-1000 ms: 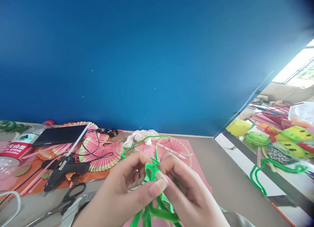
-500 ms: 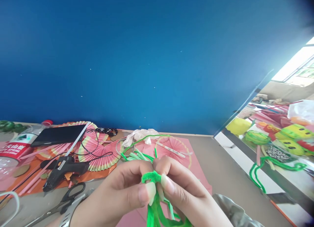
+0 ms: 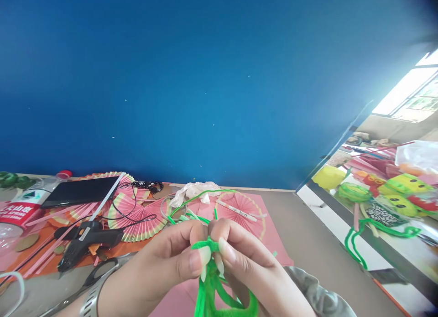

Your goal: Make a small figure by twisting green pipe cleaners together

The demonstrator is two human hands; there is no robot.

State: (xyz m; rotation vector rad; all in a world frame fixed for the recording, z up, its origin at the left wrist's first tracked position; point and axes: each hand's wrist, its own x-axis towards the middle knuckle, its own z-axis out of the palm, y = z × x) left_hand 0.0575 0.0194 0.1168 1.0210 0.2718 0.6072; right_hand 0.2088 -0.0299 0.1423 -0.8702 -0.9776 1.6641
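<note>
Bright green pipe cleaners (image 3: 205, 298) hang in loops below my fingers, low in the middle of the view. My left hand (image 3: 174, 257) pinches their twisted top end between thumb and forefinger. Pressed close against it, my right hand (image 3: 246, 262) pinches the same green piece from the other side. Both thumbnails face me, and the rest of my fingers curl behind. Beyond the hands, more green pipe cleaners (image 3: 201, 194) lie on pink paper (image 3: 277, 244), partly hidden by my knuckles.
At left lie a black glue gun (image 3: 89, 235), scissors (image 3: 97, 271), a phone (image 3: 80, 191) and a bottle (image 3: 23, 207). Pink paper fans (image 3: 137, 216) and a marker (image 3: 239, 211) sit behind. A blue panel (image 3: 212, 80) rises at the back. Yellow-green crafts (image 3: 404, 194) lie right.
Both hands and the green pipe cleaners have shifted slightly left and stay pinched together. The whole view has drifted a little.
</note>
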